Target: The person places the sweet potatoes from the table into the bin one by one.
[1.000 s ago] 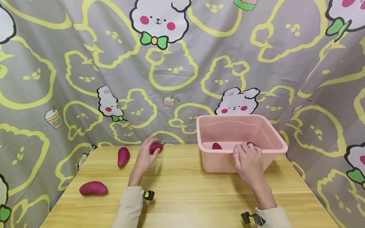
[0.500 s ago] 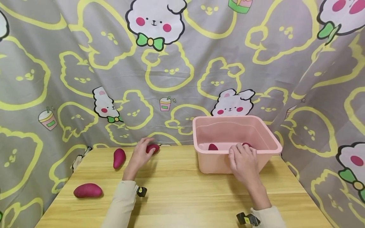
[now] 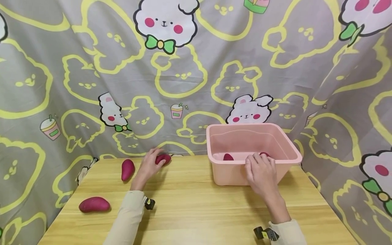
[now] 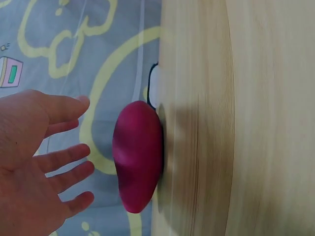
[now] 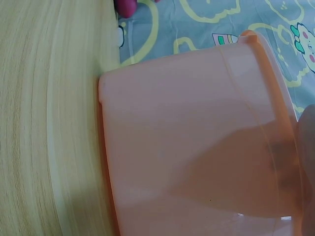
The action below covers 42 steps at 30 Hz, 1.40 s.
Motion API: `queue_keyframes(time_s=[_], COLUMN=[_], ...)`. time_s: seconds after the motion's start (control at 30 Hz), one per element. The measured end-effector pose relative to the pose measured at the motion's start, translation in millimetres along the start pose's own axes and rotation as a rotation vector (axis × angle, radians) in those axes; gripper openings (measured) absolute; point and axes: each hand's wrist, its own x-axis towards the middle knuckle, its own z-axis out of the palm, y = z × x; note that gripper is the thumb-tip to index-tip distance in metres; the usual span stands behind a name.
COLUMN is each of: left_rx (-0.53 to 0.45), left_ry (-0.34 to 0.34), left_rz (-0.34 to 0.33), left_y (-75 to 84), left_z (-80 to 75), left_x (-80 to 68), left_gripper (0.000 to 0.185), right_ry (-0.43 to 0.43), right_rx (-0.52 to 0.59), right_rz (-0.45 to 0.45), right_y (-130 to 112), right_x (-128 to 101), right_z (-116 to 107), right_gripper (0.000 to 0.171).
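The left hand (image 3: pixel 149 165) reaches to the far edge of the light wooden counter (image 3: pixel 196 207), at about 11 o'clock from the person. Its fingers (image 4: pixel 61 160) are spread and nearly straight around a small magenta oval sweet potato (image 3: pixel 163 159). In the left wrist view there is a gap between the fingers and this sweet potato, so they do not grip it. The sweet potato lies on the counter, just beside the grey cartoon-printed cloth (image 3: pixel 196 68) that hangs behind.

The right hand (image 3: pixel 260 174) rests on the near rim of a pink rectangular plastic tub (image 3: pixel 220 170), at about 1 o'clock. Its fingers (image 3: pixel 255 161) are curled over the rim, close together, and hold it. Inside the tub, two dark magenta pieces (image 3: pixel 228 157) show above the rim, one near each side of the fingertips.

A second magenta sweet potato, longer and pointed (image 3: pixel 127 169), lies just left of the left hand. A third, larger one (image 3: pixel 94 205) lies at about 9 o'clock, near the left edge of the counter, well apart from both hands.
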Motion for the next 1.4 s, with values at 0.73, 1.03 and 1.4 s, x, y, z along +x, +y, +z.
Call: queue_keyframes(time_s=[0.73,1.03,1.4], left_rx=[0.027,0.046,0.014], left_ry=[-0.049,-0.099,-0.102], left_rz=[-0.042,-0.072,-0.097], left_y=[-14.5,-18.2,-27.5], left_z=[12.1,12.9,13.9], left_x=[1.3,0.6,1.6], left_gripper=[0.049,0.054,0.059], right_ry=[0.000,0.004,0.008], right_rx=[-0.003,0.004,0.008], right_rz=[-0.023,-0.032,-0.011], right_y=[-1,-2,-2], right_x=[2,3,0], right_z=[1,1,1], right_gripper=[0.029,0.028,0.026])
